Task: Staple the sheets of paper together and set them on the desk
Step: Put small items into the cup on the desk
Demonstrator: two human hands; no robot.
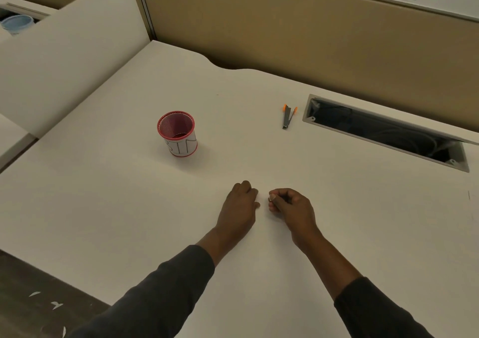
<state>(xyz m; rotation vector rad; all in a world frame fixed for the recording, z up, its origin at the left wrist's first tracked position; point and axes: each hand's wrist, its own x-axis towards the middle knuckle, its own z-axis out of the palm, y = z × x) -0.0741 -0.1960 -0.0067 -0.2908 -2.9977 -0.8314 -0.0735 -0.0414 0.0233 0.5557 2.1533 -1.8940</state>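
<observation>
My left hand (241, 205) rests on the white desk (129, 208) near its middle, fingers curled down with the tips touching the surface. A few centimetres to its right, my right hand (290, 208) has its fingers curled in, thumb pressed against the fingertips. I cannot make out any sheets of paper against the white desk, in or under either hand. The stapler (288, 117), grey metal with orange ends, lies with its jaws apart farther back and a little right of my hands, untouched.
A red mesh cup (177, 133) with a white paper label stands at the back left of my hands. An open cable slot (383, 133) is cut into the desk at the right. Beige partitions (285, 27) close the back, a white one the left.
</observation>
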